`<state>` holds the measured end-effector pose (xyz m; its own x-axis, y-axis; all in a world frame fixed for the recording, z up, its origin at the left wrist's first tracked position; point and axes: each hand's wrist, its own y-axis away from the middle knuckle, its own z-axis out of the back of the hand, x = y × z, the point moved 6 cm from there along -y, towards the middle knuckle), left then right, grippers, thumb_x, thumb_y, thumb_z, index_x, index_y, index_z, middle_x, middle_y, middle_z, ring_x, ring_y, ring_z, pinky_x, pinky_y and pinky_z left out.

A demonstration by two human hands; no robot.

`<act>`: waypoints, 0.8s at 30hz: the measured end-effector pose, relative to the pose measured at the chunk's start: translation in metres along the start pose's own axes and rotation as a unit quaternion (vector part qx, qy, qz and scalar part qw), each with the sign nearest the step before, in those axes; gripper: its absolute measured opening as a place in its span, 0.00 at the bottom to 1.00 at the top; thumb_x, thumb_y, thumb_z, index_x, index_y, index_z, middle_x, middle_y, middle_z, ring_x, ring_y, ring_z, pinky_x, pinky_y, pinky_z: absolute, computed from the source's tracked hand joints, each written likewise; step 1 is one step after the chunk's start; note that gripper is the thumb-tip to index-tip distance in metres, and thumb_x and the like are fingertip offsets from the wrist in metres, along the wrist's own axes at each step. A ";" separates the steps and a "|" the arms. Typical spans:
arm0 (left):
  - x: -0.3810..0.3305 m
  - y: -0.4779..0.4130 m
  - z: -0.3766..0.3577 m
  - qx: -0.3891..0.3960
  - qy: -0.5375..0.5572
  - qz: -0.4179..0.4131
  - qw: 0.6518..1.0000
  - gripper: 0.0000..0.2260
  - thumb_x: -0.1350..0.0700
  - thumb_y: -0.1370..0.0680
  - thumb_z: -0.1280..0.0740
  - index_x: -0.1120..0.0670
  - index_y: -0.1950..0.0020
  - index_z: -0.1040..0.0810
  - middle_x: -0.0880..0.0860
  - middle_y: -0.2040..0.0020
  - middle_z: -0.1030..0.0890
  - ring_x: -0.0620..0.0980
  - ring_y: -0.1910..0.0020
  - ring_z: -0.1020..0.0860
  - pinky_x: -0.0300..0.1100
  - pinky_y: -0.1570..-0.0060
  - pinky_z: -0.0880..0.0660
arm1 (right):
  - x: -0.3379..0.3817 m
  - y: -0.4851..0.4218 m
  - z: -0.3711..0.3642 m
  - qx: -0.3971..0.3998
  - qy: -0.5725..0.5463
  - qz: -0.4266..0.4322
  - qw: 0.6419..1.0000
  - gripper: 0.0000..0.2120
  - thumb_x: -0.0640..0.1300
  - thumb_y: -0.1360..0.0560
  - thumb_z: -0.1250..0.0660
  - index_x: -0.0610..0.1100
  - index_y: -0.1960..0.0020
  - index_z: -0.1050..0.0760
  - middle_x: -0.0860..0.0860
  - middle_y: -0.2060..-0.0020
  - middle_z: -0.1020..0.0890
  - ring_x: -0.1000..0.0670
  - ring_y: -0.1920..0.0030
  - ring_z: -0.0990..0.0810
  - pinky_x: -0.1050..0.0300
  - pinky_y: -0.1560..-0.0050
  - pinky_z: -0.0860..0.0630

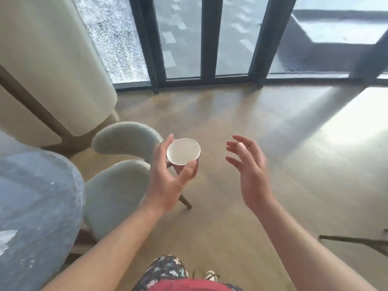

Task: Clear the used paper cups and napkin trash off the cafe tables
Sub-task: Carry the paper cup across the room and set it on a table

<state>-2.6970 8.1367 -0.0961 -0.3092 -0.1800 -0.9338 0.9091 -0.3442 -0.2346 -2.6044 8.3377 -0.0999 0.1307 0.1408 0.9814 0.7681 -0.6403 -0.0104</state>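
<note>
A white paper cup point(183, 151) is held upright in the air above the wooden floor, its inside looking empty. My left hand point(168, 175) grips it, thumb on the near side and fingers round the far side. My right hand point(248, 164) hovers a little to the right of the cup with fingers spread and loosely bent, holding nothing. No napkin trash is in view.
A round grey marble table point(35, 206) is at the lower left, with a pale upholstered chair point(117, 175) pushed up beside it. A cream booth seat point(52, 70) stands at the upper left. Dark-framed glass doors point(210, 38) run along the back. Wooden floor point(273, 133) spreads right.
</note>
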 end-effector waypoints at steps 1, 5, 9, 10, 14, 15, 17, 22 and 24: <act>-0.005 -0.008 -0.018 0.016 -0.002 -0.011 1.000 0.36 0.39 0.28 0.28 0.50 0.23 0.32 0.46 0.30 0.28 0.38 0.31 0.28 0.28 0.40 0.28 | 0.002 -0.006 0.018 -0.018 0.003 0.004 1.000 0.22 0.59 0.28 0.32 0.48 0.39 0.20 0.53 0.48 0.15 0.49 0.42 0.17 0.45 0.40 0.21; -0.020 -0.042 -0.087 0.070 0.017 -0.043 0.996 0.36 0.38 0.28 0.29 0.47 0.24 0.34 0.43 0.33 0.28 0.38 0.34 0.26 0.27 0.41 0.28 | 0.009 -0.028 0.078 -0.091 0.003 0.015 0.996 0.17 0.54 0.24 0.33 0.48 0.38 0.20 0.52 0.48 0.15 0.50 0.42 0.17 0.43 0.39 0.21; -0.023 -0.087 -0.156 0.123 0.062 -0.049 0.989 0.34 0.38 0.29 0.28 0.40 0.26 0.35 0.39 0.34 0.29 0.44 0.32 0.25 0.38 0.36 0.25 | 0.018 -0.059 0.128 -0.162 0.012 0.031 0.986 0.15 0.52 0.22 0.34 0.48 0.38 0.21 0.50 0.46 0.15 0.48 0.42 0.17 0.44 0.40 0.21; -0.023 -0.101 -0.174 0.137 0.077 -0.049 0.986 0.34 0.39 0.29 0.27 0.39 0.26 0.35 0.40 0.33 0.29 0.46 0.32 0.25 0.42 0.35 0.24 | 0.021 -0.070 0.139 -0.176 0.016 0.037 0.984 0.15 0.51 0.22 0.34 0.48 0.38 0.21 0.50 0.46 0.15 0.47 0.41 0.17 0.44 0.40 0.20; -0.030 -0.164 -0.248 0.192 0.103 -0.065 0.974 0.35 0.39 0.28 0.27 0.42 0.24 0.35 0.41 0.32 0.29 0.48 0.30 0.25 0.50 0.35 0.22 | 0.035 -0.128 0.177 -0.241 0.024 0.058 0.968 0.15 0.51 0.22 0.35 0.48 0.38 0.21 0.48 0.45 0.16 0.45 0.40 0.17 0.45 0.40 0.20; -0.032 -0.179 -0.265 0.204 0.107 -0.069 0.971 0.35 0.39 0.28 0.27 0.43 0.24 0.35 0.40 0.33 0.29 0.48 0.31 0.24 0.50 0.35 0.22 | 0.038 -0.143 0.185 -0.256 0.023 0.060 0.965 0.15 0.51 0.22 0.35 0.48 0.38 0.21 0.47 0.45 0.16 0.44 0.39 0.17 0.45 0.40 0.20; -0.039 -0.194 -0.283 0.216 0.115 -0.078 0.967 0.34 0.40 0.28 0.27 0.42 0.24 0.35 0.38 0.34 0.29 0.47 0.31 0.24 0.49 0.36 0.22 | 0.044 -0.159 0.192 -0.268 0.019 0.059 0.961 0.15 0.51 0.22 0.35 0.49 0.38 0.20 0.47 0.44 0.16 0.44 0.39 0.17 0.45 0.40 0.20; -0.056 -0.246 -0.353 0.280 0.134 -0.095 0.946 0.32 0.42 0.28 0.27 0.40 0.25 0.34 0.43 0.31 0.28 0.50 0.32 0.23 0.53 0.37 0.20 | 0.055 -0.204 0.227 -0.330 0.014 0.068 0.941 0.16 0.52 0.22 0.35 0.48 0.37 0.21 0.46 0.43 0.16 0.45 0.39 0.17 0.47 0.40 0.19; -0.062 -0.258 -0.379 0.298 0.141 -0.094 0.939 0.31 0.41 0.27 0.26 0.37 0.26 0.33 0.45 0.31 0.28 0.52 0.32 0.22 0.58 0.37 0.21 | 0.059 -0.214 0.244 -0.351 0.014 0.065 0.934 0.16 0.52 0.22 0.35 0.48 0.37 0.21 0.46 0.43 0.16 0.46 0.39 0.17 0.47 0.40 0.19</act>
<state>-2.8068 8.5865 -0.0801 -0.2857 0.1577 -0.9453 0.5017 -0.8158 -0.2877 -2.6083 8.6675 -0.0863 0.1696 0.0134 0.9854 0.1461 -0.9892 -0.0117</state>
